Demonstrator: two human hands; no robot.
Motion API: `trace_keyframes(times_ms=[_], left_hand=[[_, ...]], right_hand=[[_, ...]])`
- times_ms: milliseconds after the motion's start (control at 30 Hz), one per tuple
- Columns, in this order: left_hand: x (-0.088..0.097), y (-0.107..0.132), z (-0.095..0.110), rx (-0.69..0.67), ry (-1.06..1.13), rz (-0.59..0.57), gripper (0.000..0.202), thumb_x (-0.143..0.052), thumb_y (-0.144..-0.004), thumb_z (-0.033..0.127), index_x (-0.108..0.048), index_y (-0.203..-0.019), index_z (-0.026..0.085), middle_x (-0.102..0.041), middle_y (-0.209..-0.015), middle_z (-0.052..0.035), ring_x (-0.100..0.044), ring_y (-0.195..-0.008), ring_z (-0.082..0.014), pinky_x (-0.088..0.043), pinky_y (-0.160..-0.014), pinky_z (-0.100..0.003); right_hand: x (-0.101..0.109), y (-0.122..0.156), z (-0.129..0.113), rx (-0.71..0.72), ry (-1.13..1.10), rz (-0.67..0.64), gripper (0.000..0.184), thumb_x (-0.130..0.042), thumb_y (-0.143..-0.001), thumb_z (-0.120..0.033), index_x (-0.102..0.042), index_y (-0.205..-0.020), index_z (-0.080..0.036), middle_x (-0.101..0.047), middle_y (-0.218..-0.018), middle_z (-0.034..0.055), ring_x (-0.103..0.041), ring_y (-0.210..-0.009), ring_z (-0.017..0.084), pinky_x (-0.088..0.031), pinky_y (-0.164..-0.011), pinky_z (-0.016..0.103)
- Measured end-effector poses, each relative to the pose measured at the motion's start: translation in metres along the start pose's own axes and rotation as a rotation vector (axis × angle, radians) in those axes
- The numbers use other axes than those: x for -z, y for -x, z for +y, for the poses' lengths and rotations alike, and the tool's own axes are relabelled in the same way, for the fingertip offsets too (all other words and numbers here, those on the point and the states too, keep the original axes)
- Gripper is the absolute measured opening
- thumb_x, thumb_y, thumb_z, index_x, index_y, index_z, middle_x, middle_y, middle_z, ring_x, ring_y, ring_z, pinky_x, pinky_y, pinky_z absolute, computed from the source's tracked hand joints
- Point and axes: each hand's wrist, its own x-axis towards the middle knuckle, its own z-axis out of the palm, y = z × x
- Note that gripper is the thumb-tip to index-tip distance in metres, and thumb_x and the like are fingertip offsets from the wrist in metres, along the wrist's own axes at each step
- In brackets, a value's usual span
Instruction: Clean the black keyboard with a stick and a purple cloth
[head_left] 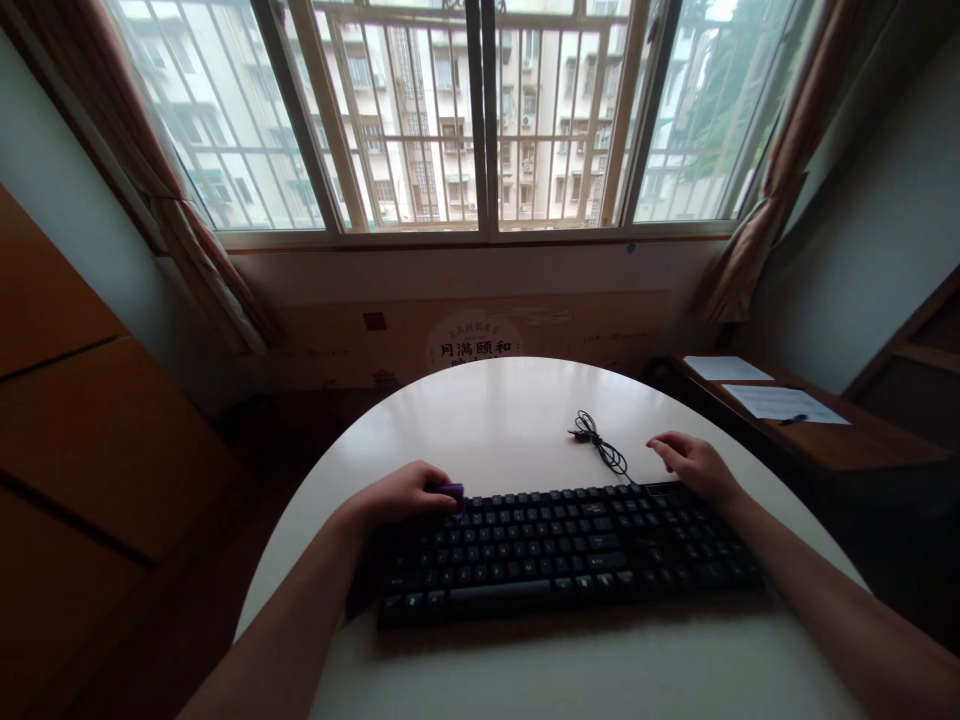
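A black keyboard (525,555) lies flat on a round white table (487,420), its space bar side towards me. Over its upper left corner, my left hand (409,492) is closed around a small purple tool (448,491), whose lower purple part meets the keys; it looks like a small brush, mostly hidden by my fingers. Beyond the upper right corner of the keyboard, my right hand (691,462) rests with the index finger stretched out and nothing visible in it. Between the hands, the keyboard's bundled black cable (600,445) lies coiled on the table.
At the right stands a brown wooden desk (862,445) with white papers (784,403) and a black pen (793,420). A barred window (487,120) with tied curtains is ahead, above a printed cardboard panel (337,335). An orange-brown cabinet (97,430) stands on the left.
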Motion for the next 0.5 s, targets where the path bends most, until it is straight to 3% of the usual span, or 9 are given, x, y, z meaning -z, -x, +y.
trace_keyframes(times_ms=[300,500], left_hand=[[-0.003,0.002,-0.001,0.013,0.049,-0.002,0.037,-0.059,-0.075,0.049,-0.072,-0.083,0.016,-0.070,-0.076,-0.0036,-0.058,-0.067,-0.0197,-0.039,-0.057,-0.026],[-0.013,-0.001,0.003,0.013,-0.014,0.114,0.038,-0.055,-0.078,0.049,-0.071,-0.082,0.015,-0.069,-0.075,-0.0040,-0.060,-0.071,-0.0213,-0.041,-0.061,-0.027]], right_hand=[[0.003,0.001,0.003,-0.014,0.005,-0.005,0.046,-0.053,-0.081,-0.058,-0.069,-0.091,-0.016,-0.058,-0.060,0.0021,-0.053,-0.058,0.013,-0.042,-0.059,0.024],[0.002,0.000,0.006,-0.034,-0.027,-0.013,0.049,-0.054,-0.080,-0.060,-0.069,-0.091,-0.015,-0.058,-0.061,0.0023,-0.052,-0.058,0.013,-0.041,-0.058,0.023]])
